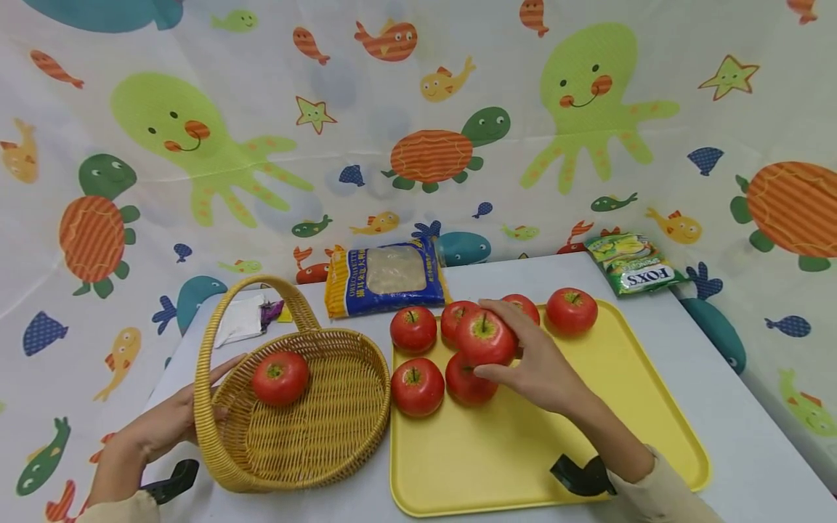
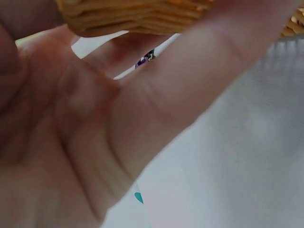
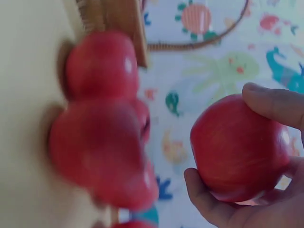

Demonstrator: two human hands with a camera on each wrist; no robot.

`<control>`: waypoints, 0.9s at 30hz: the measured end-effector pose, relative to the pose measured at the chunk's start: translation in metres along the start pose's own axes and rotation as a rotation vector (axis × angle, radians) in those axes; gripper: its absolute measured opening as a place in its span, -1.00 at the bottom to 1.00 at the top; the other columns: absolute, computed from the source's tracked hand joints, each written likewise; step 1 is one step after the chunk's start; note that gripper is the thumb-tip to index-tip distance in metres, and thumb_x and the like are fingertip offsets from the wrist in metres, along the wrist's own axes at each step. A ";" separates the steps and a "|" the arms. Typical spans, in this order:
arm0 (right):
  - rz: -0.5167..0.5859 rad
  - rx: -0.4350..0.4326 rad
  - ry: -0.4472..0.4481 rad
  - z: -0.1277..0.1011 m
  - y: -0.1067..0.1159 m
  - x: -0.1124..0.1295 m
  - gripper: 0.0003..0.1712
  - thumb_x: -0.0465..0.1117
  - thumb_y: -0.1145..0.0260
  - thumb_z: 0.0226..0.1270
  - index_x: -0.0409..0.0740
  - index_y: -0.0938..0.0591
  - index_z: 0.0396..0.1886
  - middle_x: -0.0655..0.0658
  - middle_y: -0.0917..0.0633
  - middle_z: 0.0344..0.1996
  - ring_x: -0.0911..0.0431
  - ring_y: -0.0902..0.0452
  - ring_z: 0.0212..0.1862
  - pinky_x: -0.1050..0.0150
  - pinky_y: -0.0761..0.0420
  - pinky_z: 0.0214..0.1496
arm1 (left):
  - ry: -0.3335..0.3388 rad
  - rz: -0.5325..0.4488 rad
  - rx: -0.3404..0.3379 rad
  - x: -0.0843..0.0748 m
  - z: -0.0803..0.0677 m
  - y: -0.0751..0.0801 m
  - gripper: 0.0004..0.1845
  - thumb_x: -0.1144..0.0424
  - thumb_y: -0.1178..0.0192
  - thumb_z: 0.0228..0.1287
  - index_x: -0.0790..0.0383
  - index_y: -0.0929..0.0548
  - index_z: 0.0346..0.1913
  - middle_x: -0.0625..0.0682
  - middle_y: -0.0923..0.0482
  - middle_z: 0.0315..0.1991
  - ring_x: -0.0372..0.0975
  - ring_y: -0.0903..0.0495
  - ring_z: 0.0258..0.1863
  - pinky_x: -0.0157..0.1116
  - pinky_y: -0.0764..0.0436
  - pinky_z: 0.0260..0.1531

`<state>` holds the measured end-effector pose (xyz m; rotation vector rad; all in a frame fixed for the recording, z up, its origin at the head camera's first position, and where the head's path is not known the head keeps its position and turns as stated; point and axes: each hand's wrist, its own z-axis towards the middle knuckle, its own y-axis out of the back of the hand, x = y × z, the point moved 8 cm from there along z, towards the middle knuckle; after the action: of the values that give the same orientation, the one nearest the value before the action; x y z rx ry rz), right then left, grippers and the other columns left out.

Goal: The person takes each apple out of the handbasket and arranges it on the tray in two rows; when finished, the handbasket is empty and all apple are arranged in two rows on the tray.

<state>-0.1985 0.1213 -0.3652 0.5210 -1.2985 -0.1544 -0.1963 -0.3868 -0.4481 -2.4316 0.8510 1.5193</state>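
My right hand point(image 1: 530, 356) grips a red apple point(image 1: 485, 338), lifted a little above the yellow tray point(image 1: 621, 407); in the right wrist view the apple point(image 3: 237, 149) sits between thumb and fingers point(image 3: 275, 102). Several more red apples point(image 1: 413, 328) lie on the tray's far left part. A wicker basket point(image 1: 327, 428) with a handle stands left of the tray and holds one red apple point(image 1: 280, 378). My left hand point(image 1: 173, 421) rests against the basket's left rim with straight fingers point(image 2: 190, 80); the basket's edge point(image 2: 137, 16) shows above them.
A blue and yellow food packet point(image 1: 386, 280) lies behind the basket and tray. A green sweets bag point(image 1: 634, 263) leans at the back right. A white wrapper point(image 1: 243, 319) lies behind the basket. A sea-creature patterned cloth point(image 1: 418, 131) surrounds the grey table point(image 1: 739, 407).
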 end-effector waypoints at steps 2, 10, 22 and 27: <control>-0.014 -0.029 -0.038 -0.007 0.015 -0.011 -0.04 -0.22 -0.59 0.15 0.11 -0.33 0.52 -0.11 -0.41 0.38 -0.16 -0.37 0.33 -0.08 -0.69 0.06 | -0.001 0.001 0.003 0.000 0.000 0.000 -0.12 0.29 0.00 0.58 -0.47 0.25 0.62 0.64 0.33 0.46 0.09 -0.60 0.04 0.20 -0.67 -0.12; -0.082 -0.072 -0.156 -0.033 0.039 -0.052 -0.05 -0.18 -0.56 0.20 -0.03 -0.28 0.52 -0.25 -0.28 0.45 -0.26 -0.28 0.35 -0.18 -0.66 0.08 | 0.016 0.008 -0.001 0.000 -0.002 0.000 -0.11 0.29 -0.02 0.56 -0.52 0.23 0.61 0.66 0.21 0.44 0.08 -0.60 0.01 0.14 -0.68 -0.09; -0.116 -0.048 -0.202 -0.039 0.026 -0.085 -0.04 -0.21 -0.59 0.15 -0.03 -0.32 0.51 -0.24 -0.37 0.42 -0.26 -0.35 0.35 -0.28 -0.51 0.24 | 0.053 0.008 -0.044 0.004 -0.001 0.003 -0.08 0.32 -0.05 0.51 -0.46 0.20 0.62 0.61 0.17 0.45 0.05 -0.55 0.03 0.09 -0.69 -0.07; -0.125 -0.054 -0.218 -0.040 0.025 -0.089 -0.03 -0.22 -0.60 0.13 -0.05 -0.33 0.51 -0.25 -0.40 0.40 -0.26 -0.37 0.32 -0.29 -0.51 0.24 | 0.049 0.011 -0.041 0.002 -0.001 0.003 -0.09 0.32 -0.05 0.52 -0.44 0.21 0.63 0.60 0.20 0.45 0.04 -0.55 0.03 0.09 -0.68 -0.07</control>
<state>-0.1896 0.1896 -0.4392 0.5506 -1.4694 -0.3567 -0.1968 -0.3899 -0.4487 -2.5072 0.8515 1.5005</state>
